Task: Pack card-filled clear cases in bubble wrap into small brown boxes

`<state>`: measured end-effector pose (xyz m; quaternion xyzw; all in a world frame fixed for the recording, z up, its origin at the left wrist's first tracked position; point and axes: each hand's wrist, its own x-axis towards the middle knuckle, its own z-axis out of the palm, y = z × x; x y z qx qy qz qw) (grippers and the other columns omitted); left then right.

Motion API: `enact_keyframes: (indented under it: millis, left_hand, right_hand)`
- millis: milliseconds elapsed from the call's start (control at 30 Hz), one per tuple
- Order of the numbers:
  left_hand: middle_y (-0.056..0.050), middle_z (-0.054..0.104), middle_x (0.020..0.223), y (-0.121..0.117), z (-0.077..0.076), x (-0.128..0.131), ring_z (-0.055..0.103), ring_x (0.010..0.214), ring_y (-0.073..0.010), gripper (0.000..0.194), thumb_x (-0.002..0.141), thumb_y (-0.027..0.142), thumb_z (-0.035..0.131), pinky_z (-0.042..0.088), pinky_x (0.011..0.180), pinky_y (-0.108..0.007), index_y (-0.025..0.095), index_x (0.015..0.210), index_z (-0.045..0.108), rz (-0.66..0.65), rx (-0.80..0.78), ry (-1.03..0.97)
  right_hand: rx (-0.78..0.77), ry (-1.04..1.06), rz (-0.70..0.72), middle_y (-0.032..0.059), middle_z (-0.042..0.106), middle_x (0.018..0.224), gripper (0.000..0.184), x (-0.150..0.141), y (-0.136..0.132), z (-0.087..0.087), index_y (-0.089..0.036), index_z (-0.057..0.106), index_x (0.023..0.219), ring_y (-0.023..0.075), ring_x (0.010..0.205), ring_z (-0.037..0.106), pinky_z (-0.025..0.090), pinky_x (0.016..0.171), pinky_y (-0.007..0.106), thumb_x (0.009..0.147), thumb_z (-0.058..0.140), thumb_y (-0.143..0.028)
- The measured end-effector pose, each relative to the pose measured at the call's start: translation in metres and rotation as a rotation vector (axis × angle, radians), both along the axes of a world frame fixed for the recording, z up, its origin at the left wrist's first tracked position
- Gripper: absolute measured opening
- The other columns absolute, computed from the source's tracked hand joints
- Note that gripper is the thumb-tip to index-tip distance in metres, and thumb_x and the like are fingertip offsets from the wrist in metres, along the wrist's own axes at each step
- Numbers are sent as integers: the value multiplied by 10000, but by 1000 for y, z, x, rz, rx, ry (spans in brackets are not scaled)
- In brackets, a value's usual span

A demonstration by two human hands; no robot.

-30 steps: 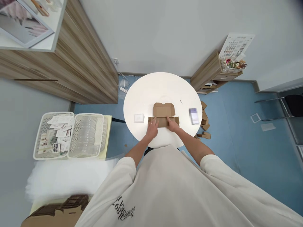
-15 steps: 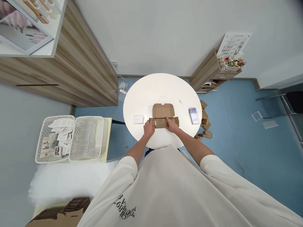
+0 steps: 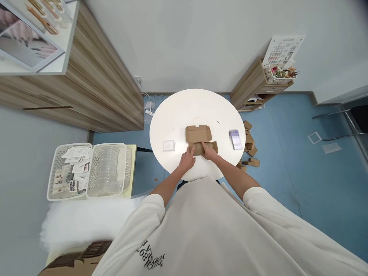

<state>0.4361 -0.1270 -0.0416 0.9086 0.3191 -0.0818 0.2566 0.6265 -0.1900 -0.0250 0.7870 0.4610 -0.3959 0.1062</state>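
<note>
Cardboard box (image 3: 198, 135) lies well inside our white table's (image 3: 195, 105) edge, open room beyond; left hand (image 3: 187, 158) and right hand (image 3: 209, 152) touch it, whether gripping we can't tell.

You seem to be in a packing workroom: cardboard boxes (image 3: 248, 142) heap beyond the right edge of the tabletop (image 3: 195, 105), stocked white baskets (image 3: 127, 165) beyond its left.
</note>
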Motion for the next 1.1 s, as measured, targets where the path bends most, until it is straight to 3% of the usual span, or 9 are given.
enact_keyframes:
  millis: [167,300,433,600,800,1100]
  left_hand:
    - [-170,471,1453,5,-1,0,611,1139,-256,455,1015,299,417,467,918,-352,205,1459,383,14,-55,5]
    - [-122,603,1219,15,1,5,626,1053,-235,393,1020,225,368,468,877,-331,225,1408,435,29,-70,64]
    - [-123,615,1156,27,3,12,652,982,-240,404,1011,213,376,475,841,-344,234,1402,475,-21,-83,134]
    - [-147,644,1086,30,-2,14,646,1007,-272,301,971,193,418,483,837,-372,177,1156,654,-100,-100,242]
    - [-200,640,1096,25,-9,17,605,1066,-299,307,907,72,456,452,885,-399,91,1135,661,-114,61,162]
    - [-212,652,1070,26,-6,29,601,1062,-308,279,897,124,527,445,882,-409,98,1132,675,-180,52,245]
  right_hand:
    - [-24,-20,-3,180,615,1250,1054,0,2,0,-254,-208,1602,290,1028,653,498,851,361,941,613,-275]
    - [-19,-19,17,166,623,1241,1040,-1,2,1,-248,-219,1598,292,1055,643,502,847,356,945,590,-269]
    - [-20,-14,20,169,615,1269,1044,0,3,1,-247,-226,1597,306,1088,630,495,877,377,944,588,-280]
    - [-31,-23,9,177,598,1289,1041,-1,4,2,-247,-214,1602,308,1098,629,494,883,378,944,590,-310]
    - [-38,-28,4,170,604,1267,1026,-1,4,1,-256,-200,1606,304,1083,638,503,844,362,941,581,-287]
    - [-32,-35,7,174,606,1261,995,-2,3,2,-250,-187,1610,299,1066,644,505,825,355,951,557,-298]
